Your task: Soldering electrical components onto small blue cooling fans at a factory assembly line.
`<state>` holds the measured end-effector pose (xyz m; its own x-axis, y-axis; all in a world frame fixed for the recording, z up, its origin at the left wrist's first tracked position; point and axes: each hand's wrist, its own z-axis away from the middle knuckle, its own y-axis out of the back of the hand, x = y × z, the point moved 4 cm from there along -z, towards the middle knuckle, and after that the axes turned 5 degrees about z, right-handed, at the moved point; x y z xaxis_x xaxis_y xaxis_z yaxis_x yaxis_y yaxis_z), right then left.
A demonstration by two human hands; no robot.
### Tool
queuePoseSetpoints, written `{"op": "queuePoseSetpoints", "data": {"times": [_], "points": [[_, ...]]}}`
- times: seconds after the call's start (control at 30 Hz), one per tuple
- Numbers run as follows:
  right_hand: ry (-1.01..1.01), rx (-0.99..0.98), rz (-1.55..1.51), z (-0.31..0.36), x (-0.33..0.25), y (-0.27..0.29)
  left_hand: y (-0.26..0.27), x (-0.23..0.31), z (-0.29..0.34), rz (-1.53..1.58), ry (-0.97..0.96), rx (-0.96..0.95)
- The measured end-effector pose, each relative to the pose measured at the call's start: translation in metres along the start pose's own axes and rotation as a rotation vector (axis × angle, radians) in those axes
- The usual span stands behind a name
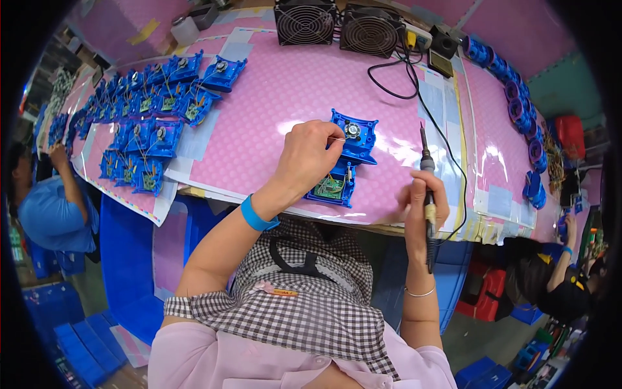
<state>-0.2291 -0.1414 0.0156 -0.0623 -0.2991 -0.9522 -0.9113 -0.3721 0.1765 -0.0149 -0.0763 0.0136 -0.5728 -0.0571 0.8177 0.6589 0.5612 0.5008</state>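
My right hand (424, 200) grips a soldering iron (428, 188) upright, its tip pointing to the far side and away from the work. A black cord trails from it. Over the middle of the bench, my left hand (311, 152) pinches thin wires (336, 138) beside a round silver speaker (352, 131). That speaker sits in a blue plastic shell half (364, 150). Just nearer to me lies a second blue shell half (350, 191) with a green circuit board (328, 187) in it, partly covered by my left hand.
Many similar blue shells (159, 104) with boards and speakers stand in rows at left. Two black fans (306, 23) line the back, beside a soldering stand (440, 63). Blue ring-shaped parts (518, 107) curve along the right. Co-workers sit on both sides; a blue bin (126, 259) is below left.
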Motion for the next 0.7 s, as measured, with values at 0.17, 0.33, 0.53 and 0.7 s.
{"op": "queuePoseSetpoints", "data": {"times": [0.17, 0.33, 0.53, 0.7], "points": [[0.353, -0.311, 0.326, 0.004, -0.008, -0.030, 0.038, -0.017, 0.017, 0.304, 0.033, 0.164], [0.344, -0.563, 0.491, -0.007, -0.012, -0.091, 0.107, -0.064, 0.062, 0.551, 0.333, 0.401], [0.597, -0.671, 0.369, -0.072, -0.017, -0.229, 0.107, -0.095, 0.118, 0.337, 0.184, 0.711], [0.638, -0.512, 0.287, -0.107, 0.013, -0.281, 0.092, -0.091, 0.100, 0.080, 0.062, 0.588]]}}
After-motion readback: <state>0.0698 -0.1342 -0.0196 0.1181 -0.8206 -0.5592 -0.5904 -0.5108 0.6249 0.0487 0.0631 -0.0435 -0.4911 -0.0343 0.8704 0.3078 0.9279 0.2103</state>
